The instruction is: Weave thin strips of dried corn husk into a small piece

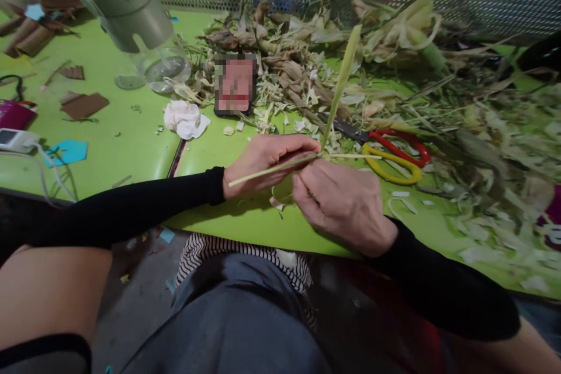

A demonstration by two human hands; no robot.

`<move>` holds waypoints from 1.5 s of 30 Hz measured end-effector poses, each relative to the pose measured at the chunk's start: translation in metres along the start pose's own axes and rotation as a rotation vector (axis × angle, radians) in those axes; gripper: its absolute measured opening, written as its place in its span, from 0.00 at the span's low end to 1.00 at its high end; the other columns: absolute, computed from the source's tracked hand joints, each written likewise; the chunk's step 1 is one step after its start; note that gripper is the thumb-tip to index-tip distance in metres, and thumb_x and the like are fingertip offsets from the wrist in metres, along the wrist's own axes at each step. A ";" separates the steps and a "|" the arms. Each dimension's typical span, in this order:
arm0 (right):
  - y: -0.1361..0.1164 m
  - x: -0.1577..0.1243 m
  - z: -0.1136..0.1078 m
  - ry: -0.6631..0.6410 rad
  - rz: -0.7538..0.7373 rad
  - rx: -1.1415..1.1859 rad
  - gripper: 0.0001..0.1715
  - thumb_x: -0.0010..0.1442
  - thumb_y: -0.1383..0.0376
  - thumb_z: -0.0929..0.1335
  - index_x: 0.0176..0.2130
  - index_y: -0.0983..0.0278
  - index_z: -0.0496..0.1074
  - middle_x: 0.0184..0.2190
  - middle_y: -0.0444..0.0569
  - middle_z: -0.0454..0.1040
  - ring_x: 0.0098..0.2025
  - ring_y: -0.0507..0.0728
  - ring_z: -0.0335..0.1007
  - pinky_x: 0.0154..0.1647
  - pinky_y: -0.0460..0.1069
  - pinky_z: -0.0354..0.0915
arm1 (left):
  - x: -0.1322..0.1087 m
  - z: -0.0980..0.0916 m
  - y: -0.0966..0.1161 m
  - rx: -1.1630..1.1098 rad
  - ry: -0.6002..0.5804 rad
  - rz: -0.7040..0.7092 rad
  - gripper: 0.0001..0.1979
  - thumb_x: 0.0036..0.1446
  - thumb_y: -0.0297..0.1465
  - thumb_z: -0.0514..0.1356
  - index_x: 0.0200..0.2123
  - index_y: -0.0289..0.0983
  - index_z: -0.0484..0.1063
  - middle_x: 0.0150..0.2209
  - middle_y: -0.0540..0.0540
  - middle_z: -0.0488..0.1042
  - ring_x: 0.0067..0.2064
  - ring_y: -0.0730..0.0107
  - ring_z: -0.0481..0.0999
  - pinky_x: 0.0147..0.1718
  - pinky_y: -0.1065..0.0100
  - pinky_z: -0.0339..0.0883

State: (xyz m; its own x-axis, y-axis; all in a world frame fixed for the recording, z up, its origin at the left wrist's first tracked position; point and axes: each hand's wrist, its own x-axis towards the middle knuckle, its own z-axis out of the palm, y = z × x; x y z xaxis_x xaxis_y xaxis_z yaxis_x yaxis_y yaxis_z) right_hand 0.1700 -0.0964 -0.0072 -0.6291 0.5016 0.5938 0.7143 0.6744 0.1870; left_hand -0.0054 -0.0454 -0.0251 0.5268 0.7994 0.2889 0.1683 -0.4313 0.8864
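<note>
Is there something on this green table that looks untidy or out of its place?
Yes. Leaf scraps lie strewn across the back and right of the green table, around the scissors, in no neat pile. A crumpled white tissue lies left of the phone, looking like litter.

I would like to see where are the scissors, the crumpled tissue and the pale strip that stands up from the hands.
Scissors [363,137]: head view, where blades meet handles.
Crumpled tissue [186,119]: head view, middle of the wad.
Pale strip [340,86]: head view, halfway up its length.
</note>
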 end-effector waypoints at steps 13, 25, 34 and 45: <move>0.007 -0.002 0.016 -0.081 0.123 0.028 0.20 0.72 0.66 0.62 0.28 0.64 0.71 0.24 0.46 0.72 0.26 0.52 0.62 0.28 0.51 0.51 | 0.015 -0.006 -0.011 -0.305 -0.085 -0.268 0.14 0.64 0.38 0.64 0.46 0.34 0.80 0.39 0.45 0.82 0.35 0.74 0.76 0.34 0.73 0.69; 0.007 0.001 0.018 -0.098 0.099 -0.086 0.20 0.72 0.66 0.61 0.31 0.65 0.75 0.25 0.49 0.75 0.26 0.53 0.66 0.28 0.51 0.52 | 0.021 -0.004 -0.008 -0.711 0.053 -0.471 0.12 0.60 0.33 0.71 0.44 0.33 0.78 0.48 0.42 0.83 0.44 0.74 0.82 0.48 0.68 0.75; 0.006 -0.002 0.022 -0.086 0.052 -0.025 0.21 0.70 0.67 0.62 0.25 0.63 0.70 0.21 0.44 0.69 0.23 0.51 0.59 0.26 0.50 0.48 | 0.025 -0.004 -0.005 -0.826 0.045 -0.618 0.05 0.60 0.25 0.70 0.35 0.31 0.76 0.33 0.48 0.82 0.34 0.79 0.79 0.49 0.66 0.75; 0.008 -0.003 0.024 -0.119 0.217 0.154 0.21 0.68 0.65 0.63 0.23 0.61 0.65 0.20 0.43 0.67 0.22 0.51 0.59 0.25 0.49 0.50 | 0.029 -0.018 0.000 -0.784 -0.101 -0.666 0.11 0.60 0.17 0.60 0.41 0.31 0.82 0.35 0.43 0.85 0.33 0.78 0.81 0.44 0.71 0.78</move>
State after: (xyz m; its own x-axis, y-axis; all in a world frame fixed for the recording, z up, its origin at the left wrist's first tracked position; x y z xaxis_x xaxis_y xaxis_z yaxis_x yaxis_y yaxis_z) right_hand 0.1698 -0.0793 -0.0264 -0.5048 0.6970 0.5092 0.7869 0.6142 -0.0606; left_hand -0.0050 -0.0148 -0.0102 0.5991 0.7220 -0.3461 -0.1199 0.5083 0.8528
